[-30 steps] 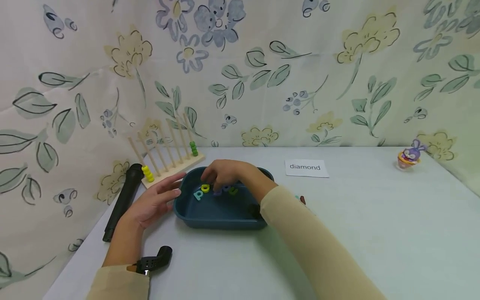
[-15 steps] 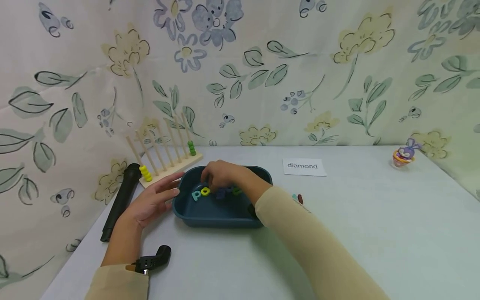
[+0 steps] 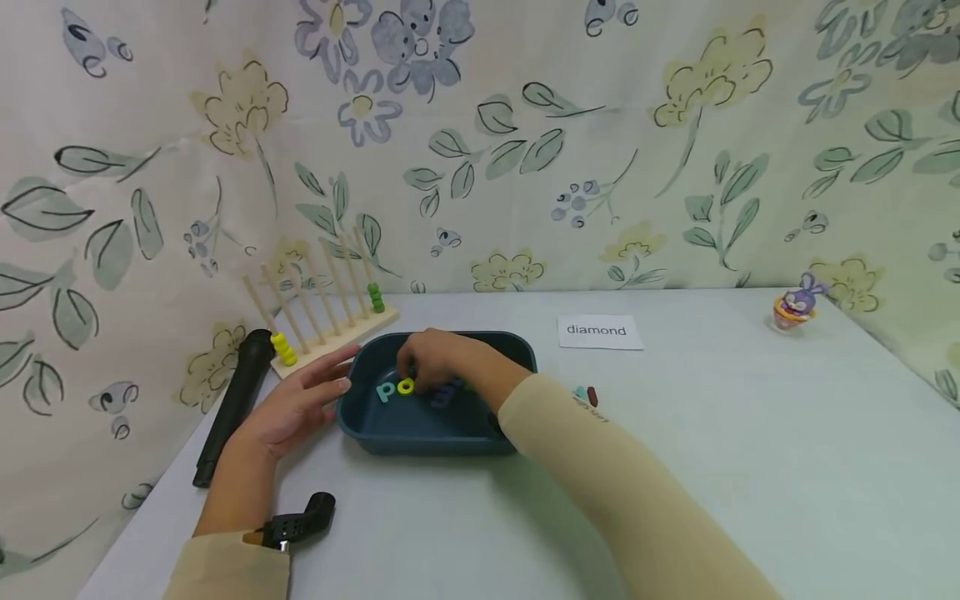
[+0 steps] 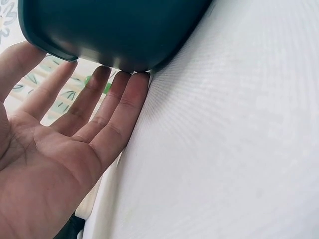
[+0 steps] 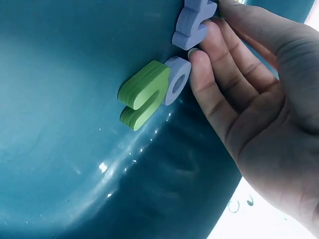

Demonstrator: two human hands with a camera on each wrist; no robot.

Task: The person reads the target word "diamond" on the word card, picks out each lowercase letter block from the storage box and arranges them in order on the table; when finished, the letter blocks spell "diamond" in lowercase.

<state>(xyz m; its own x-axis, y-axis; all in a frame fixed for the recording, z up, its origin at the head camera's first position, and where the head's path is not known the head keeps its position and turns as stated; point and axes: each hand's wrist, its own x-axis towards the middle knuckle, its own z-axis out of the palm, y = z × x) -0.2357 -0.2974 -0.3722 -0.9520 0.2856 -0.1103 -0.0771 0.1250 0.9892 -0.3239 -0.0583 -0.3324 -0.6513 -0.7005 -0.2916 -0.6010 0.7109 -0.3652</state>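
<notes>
A dark teal tray (image 3: 435,447) stands on the table. My left hand (image 3: 303,404) lies along its left end with spread fingers; the fingertips touch its outer wall in the left wrist view. Inside it, my right hand (image 3: 435,358) reaches down with bent fingers, their tips beside a purple letter (image 5: 188,27). Where thumb and index finger end is cut off in the right wrist view. Close below lie a purple round letter (image 5: 177,82) and a green arched letter (image 5: 144,94). Left of the right hand are a yellow letter o (image 3: 406,386) and a turquoise letter p (image 3: 386,392).
Behind the left hand are a wooden peg rack (image 3: 337,337) with yellow and green beads and a black rod-like object (image 3: 236,408). A card reading "diamond" (image 3: 598,332) lies behind right. Small turquoise and brown pieces (image 3: 591,395) lie by the right sleeve; a rabbit toy (image 3: 797,302) sits far right.
The purple letters in the tray have shifted and turned slightly beside my right hand, which stays inside. My left hand keeps its place at the tray's end. The whole view has drifted a little.
</notes>
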